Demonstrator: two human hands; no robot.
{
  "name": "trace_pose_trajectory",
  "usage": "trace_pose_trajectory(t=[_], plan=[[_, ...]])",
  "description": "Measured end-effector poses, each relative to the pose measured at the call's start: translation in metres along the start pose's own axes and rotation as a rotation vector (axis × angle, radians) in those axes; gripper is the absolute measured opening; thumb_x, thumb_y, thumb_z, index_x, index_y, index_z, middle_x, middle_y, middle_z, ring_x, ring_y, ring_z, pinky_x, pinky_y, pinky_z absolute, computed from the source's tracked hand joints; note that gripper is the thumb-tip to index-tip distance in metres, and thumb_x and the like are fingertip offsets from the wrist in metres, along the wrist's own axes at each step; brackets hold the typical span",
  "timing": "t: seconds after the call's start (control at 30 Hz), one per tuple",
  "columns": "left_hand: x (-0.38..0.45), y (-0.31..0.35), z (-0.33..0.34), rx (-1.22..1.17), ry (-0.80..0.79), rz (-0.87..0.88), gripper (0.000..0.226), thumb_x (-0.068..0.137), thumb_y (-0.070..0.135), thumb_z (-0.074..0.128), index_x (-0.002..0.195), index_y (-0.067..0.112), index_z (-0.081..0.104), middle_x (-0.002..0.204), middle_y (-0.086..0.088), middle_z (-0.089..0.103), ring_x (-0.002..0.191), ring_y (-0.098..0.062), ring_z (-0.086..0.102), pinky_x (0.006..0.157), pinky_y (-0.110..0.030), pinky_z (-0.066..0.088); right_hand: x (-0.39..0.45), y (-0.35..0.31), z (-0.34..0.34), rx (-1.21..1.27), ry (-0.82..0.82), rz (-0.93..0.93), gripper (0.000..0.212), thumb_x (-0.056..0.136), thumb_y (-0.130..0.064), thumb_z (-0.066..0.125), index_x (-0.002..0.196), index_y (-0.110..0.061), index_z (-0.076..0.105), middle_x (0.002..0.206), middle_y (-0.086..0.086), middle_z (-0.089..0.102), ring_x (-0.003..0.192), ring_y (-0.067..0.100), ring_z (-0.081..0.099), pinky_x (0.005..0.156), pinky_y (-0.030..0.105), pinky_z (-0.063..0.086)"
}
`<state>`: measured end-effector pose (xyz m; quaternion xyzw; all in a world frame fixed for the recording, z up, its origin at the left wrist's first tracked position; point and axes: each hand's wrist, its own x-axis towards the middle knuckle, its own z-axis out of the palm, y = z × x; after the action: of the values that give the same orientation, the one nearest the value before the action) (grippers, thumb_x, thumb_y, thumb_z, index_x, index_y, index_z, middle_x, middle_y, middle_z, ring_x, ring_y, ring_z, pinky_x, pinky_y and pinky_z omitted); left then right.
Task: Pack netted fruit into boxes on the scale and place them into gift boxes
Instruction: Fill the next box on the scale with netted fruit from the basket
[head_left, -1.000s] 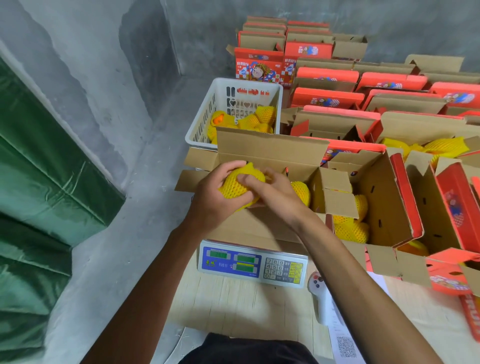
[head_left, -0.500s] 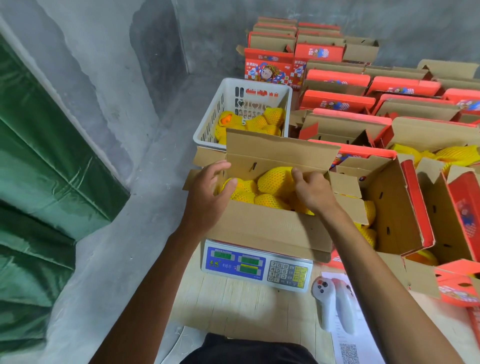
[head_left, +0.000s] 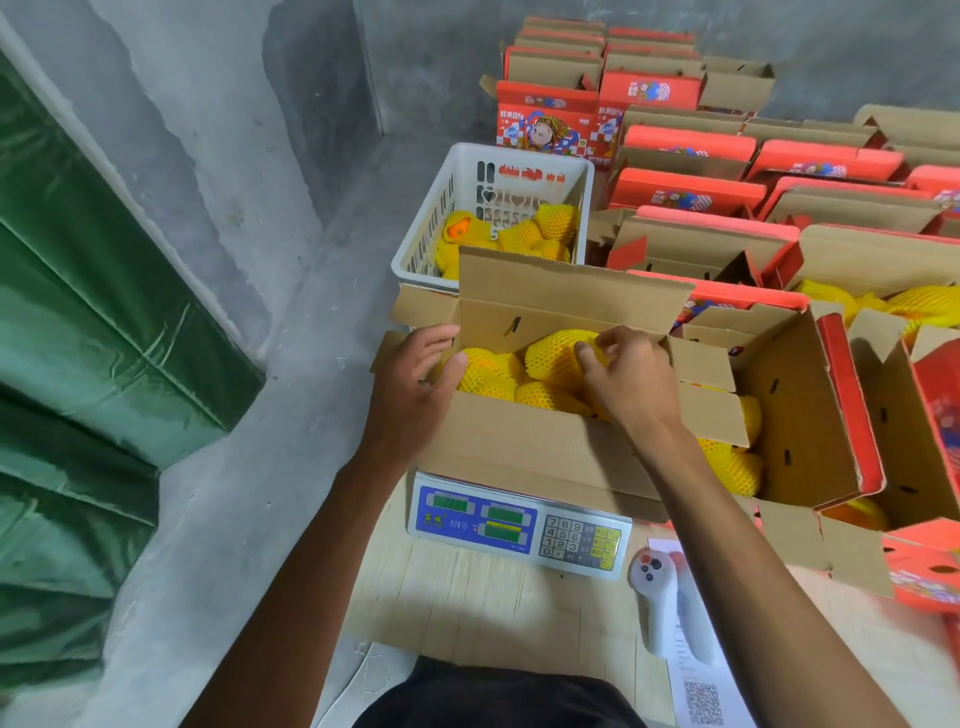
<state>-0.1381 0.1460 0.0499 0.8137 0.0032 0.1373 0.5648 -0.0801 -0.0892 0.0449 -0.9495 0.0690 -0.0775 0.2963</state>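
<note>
- Sitting on the scale (head_left: 519, 525), a brown corrugated cardboard box (head_left: 535, 452) holds yellow foam-netted fruit (head_left: 556, 356).
- Right hand (head_left: 631, 382) curls its fingers onto one fruit.
- Left hand (head_left: 410, 387), loosely open, rests on the box's left edge.

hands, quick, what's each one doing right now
Left hand: open, resting on the box edge.
Right hand: fingers curled on a netted fruit.

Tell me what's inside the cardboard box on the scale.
Netted yellow fruit fill the cardboard box; the right hand touches one. Lower layers and the box floor are hidden.
</note>
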Motion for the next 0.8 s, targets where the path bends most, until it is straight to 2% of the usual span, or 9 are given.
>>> trace_pose_trajectory(t=[0.13, 0.23, 0.37, 0.43, 0.5, 0.6, 0.7, 0.8], plan=[[0.0, -0.001, -0.002, 0.008, 0.029, 0.019, 0.03, 0.098, 0.006, 0.065, 0.128, 0.011, 0.065, 0.128, -0.005, 0.069, 0.121, -0.014, 0.065, 0.102, -0.023, 0.052, 0.003, -0.003, 0.008, -0.317, -0.124, 0.029, 0.084, 0.088, -0.074, 0.056, 0.135, -0.004, 0.051, 0.138, 0.022, 0.054, 0.129, 0.04, 0.047, 0.102, 0.046, 0.043], [0.001, -0.001, -0.003, 0.033, 0.065, 0.059, 0.029, 0.097, 0.005, 0.065, 0.126, 0.009, 0.067, 0.124, -0.004, 0.07, 0.115, -0.01, 0.067, 0.1, -0.024, 0.054, 0.008, -0.009, 0.012, -0.303, -0.217, 0.079, 0.094, 0.083, -0.08, 0.056, 0.134, -0.001, 0.05, 0.14, 0.022, 0.054, 0.132, 0.041, 0.045, 0.106, 0.047, 0.04], [0.003, -0.003, -0.005, 0.058, 0.098, 0.08, 0.028, 0.098, 0.006, 0.064, 0.125, 0.007, 0.068, 0.12, -0.003, 0.072, 0.114, -0.014, 0.068, 0.099, -0.029, 0.056, 0.008, -0.021, 0.018, -0.248, -0.161, 0.043, 0.079, 0.086, -0.07, 0.062, 0.13, -0.005, 0.054, 0.131, 0.023, 0.062, 0.124, 0.042, 0.051, 0.102, 0.047, 0.04], [0.004, -0.003, -0.005, 0.079, 0.116, 0.106, 0.028, 0.097, 0.004, 0.063, 0.125, 0.005, 0.069, 0.119, -0.004, 0.072, 0.112, -0.013, 0.069, 0.097, -0.027, 0.056, 0.003, -0.028, 0.021, -0.044, -0.175, -0.06, 0.065, 0.091, -0.059, 0.066, 0.136, -0.013, 0.055, 0.13, 0.018, 0.065, 0.122, 0.039, 0.056, 0.1, 0.044, 0.043], [0.004, -0.003, -0.005, 0.091, 0.129, 0.126, 0.027, 0.098, 0.003, 0.062, 0.124, 0.003, 0.069, 0.119, -0.005, 0.073, 0.111, -0.012, 0.069, 0.096, -0.025, 0.056, -0.001, -0.033, 0.026, 0.149, -0.264, -0.135, 0.054, 0.095, -0.049, 0.064, 0.141, -0.021, 0.054, 0.131, 0.011, 0.066, 0.121, 0.032, 0.059, 0.101, 0.037, 0.041], [0.006, -0.002, -0.007, 0.071, 0.129, 0.125, 0.027, 0.098, 0.003, 0.062, 0.124, 0.003, 0.068, 0.119, -0.005, 0.072, 0.111, -0.01, 0.069, 0.095, -0.022, 0.055, -0.002, -0.035, 0.031, 0.193, -0.268, -0.2, 0.038, 0.103, -0.037, 0.055, 0.138, -0.023, 0.059, 0.126, 0.007, 0.07, 0.111, 0.032, 0.064, 0.098, 0.032, 0.04], [0.007, -0.002, -0.009, 0.068, 0.127, 0.128, 0.027, 0.098, 0.002, 0.061, 0.124, 0.002, 0.068, 0.119, -0.006, 0.073, 0.111, -0.011, 0.069, 0.096, -0.023, 0.055, -0.001, -0.032, 0.03, 0.236, -0.19, -0.2, 0.03, 0.104, -0.024, 0.05, 0.13, -0.02, 0.065, 0.125, 0.005, 0.071, 0.114, 0.03, 0.064, 0.096, 0.034, 0.046], [0.006, -0.003, -0.008, 0.072, 0.126, 0.135, 0.025, 0.098, 0.001, 0.061, 0.123, 0.0, 0.068, 0.117, -0.007, 0.073, 0.109, -0.012, 0.07, 0.094, -0.022, 0.055, -0.001, -0.027, 0.029, 0.22, -0.182, -0.206, 0.028, 0.104, -0.022, 0.051, 0.127, -0.018, 0.067, 0.122, 0.003, 0.072, 0.115, 0.027, 0.064, 0.092, 0.024, 0.039]])
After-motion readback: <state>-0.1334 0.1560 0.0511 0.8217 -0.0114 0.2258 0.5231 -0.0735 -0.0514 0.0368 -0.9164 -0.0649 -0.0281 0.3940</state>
